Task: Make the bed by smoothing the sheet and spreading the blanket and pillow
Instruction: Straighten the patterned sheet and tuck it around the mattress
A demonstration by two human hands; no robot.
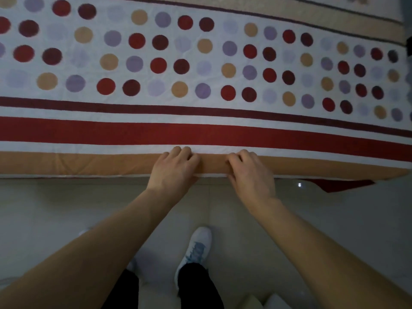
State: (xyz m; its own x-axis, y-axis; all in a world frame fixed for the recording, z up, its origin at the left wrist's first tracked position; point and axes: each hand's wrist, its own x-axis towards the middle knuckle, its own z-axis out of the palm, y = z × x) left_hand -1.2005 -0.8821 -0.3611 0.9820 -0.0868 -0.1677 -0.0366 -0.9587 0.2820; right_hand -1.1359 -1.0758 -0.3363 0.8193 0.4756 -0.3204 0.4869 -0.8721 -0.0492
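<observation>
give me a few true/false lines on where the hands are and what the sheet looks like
1. The left hand and the right hand both hold the tan border at the near edge of the sheet. True.
2. The sheet's dots are green and blue. False: they are red, maroon, lilac and tan.
3. A white shoe stands on the floor below the hands. True.
4. A pillow lies between the hands. False: only the tan border shows there.
</observation>
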